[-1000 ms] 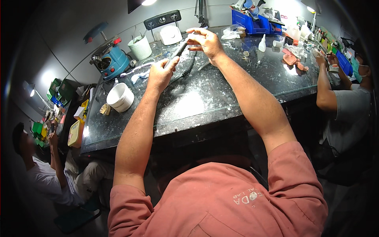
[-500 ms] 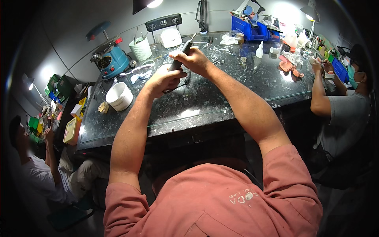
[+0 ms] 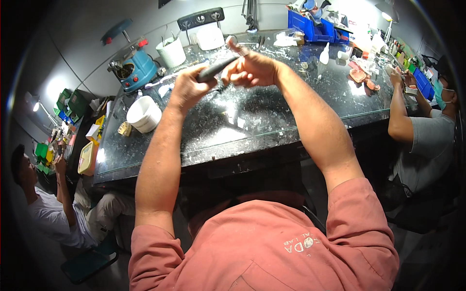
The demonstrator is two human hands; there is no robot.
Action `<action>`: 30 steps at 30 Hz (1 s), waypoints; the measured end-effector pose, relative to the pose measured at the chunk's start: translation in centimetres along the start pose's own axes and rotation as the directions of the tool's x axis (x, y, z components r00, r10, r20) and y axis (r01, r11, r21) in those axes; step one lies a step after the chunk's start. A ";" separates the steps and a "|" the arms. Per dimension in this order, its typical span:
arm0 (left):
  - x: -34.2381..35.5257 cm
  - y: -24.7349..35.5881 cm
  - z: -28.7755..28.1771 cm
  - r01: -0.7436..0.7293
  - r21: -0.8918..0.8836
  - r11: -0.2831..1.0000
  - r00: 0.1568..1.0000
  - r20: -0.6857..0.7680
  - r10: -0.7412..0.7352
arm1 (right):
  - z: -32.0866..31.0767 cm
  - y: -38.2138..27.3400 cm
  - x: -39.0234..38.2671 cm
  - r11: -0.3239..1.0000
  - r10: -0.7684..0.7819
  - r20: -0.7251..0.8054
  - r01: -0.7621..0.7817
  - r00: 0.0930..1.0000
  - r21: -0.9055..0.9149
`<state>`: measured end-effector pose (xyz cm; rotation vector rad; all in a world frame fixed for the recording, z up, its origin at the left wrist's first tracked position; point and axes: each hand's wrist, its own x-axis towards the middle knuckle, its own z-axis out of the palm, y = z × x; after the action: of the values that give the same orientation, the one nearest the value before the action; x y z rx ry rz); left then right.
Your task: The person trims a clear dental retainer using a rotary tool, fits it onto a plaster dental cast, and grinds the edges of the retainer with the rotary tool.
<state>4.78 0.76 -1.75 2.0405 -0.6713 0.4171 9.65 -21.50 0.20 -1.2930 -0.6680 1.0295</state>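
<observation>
My left hand [image 3: 187, 87] is closed round a dark handpiece [image 3: 217, 71], like a dental-lab rotary tool, held tilted over the bench with its front end up and to the right. My right hand [image 3: 261, 69] is off the grip, thumb raised and fingers loosely apart, close to that front end. The handpiece's tip is not clear beside my right fingers. A white tub [image 3: 144, 114] stands to the left of my left forearm, and a small cream dental model [image 3: 124, 129] lies beside it.
The dark, speckled bench [image 3: 218, 145] holds a blue machine [image 3: 135, 72], a pale green cup of tools [image 3: 171, 52], and blue bins [image 3: 310, 26] at the back. Pink moulded pieces [image 3: 359, 75] and a white bottle [image 3: 324, 53] lie right. Two people [image 3: 427, 131] sit at either side.
My right hand has let go of the handpiece and opened, moving right. In my left hand the handpiece has tipped from steep to a flatter slant.
</observation>
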 end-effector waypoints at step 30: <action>-14.3 22.2 6.8 -0.158 -0.966 -0.203 0.836 -0.240 0.494 | 0.8 2.8 2.8 0.776 -0.628 -0.511 0.515 0.587 -0.363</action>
<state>-19.86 -10.33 1.93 0.2716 -1.2021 -0.1466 9.47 -18.73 -2.72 -1.3256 -0.6101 -0.0239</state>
